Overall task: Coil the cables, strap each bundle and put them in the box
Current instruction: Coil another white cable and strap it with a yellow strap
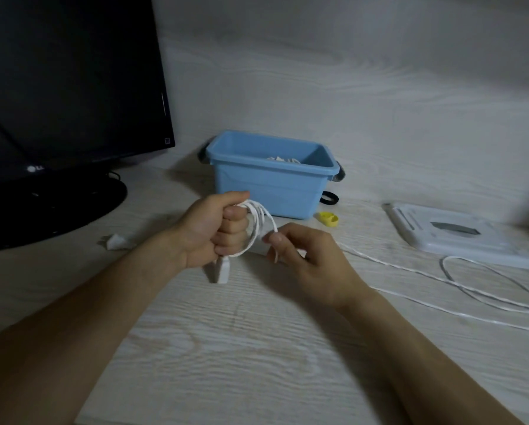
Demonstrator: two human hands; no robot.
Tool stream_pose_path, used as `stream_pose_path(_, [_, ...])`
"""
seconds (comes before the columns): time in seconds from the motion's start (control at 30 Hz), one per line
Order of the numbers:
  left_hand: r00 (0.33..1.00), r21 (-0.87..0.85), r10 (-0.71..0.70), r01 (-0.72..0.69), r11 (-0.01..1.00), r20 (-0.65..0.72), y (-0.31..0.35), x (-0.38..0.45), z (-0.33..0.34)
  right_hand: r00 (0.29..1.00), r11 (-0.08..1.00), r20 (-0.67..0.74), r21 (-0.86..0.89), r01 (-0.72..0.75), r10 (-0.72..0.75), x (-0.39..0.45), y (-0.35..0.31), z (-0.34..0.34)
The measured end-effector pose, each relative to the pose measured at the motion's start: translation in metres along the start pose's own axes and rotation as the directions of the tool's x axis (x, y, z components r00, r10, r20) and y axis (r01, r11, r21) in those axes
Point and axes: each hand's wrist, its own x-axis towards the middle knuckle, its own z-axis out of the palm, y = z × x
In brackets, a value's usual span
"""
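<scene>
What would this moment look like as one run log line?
step: coiling | left hand: grips white cable coil | right hand: pinches cable, feeding | box: behind | yellow strap: unused

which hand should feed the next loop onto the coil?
Right. The left hand is fisted around the white cable coil, so it is occupied. The right hand pinches the cable just beside the coil, and the loose cable trails off on its side of the table.
</scene>
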Motion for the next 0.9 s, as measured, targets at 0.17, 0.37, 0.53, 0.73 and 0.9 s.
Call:
stream_pose_path(0.17, [0.996,-0.332,0.090,-0.088,0.939,-0.010,0.007,0.001,-0.005,0.998,0.994,-0.060,0.107,-0.006,0.013,0.000,0.000,0.001])
stream_pose_path(0.37, [0.926,-0.601,0.201,-0.362,0.713,-0.319,0.025,0.005,-0.027,0.989,0.993,-0.120,0.090,-0.073,0.084,0.000,0.007,-0.004])
stream_pose_path(0.53, [0.892,-0.668,0.197,-0.438,0.601,-0.408,0.029,0.007,-0.026,0.996,0.993,-0.020,-0.080,-0.086,0.084,-0.002,0.007,-0.005])
stream_pose_path(0.73, [0.836,-0.446,0.263,-0.492,0.748,-0.482,0.024,0.011,-0.011,0.985,0.987,0.165,-0.161,-0.018,0.045,-0.005,0.003,-0.004])
stream_pose_path(0.9, [0.655,0.120,0.513,-0.547,0.829,-0.555,-0.003,0.020,0.001,0.963,0.988,0.268,-0.147,0.048,-0.007,-0.007,-0.004,0.007])
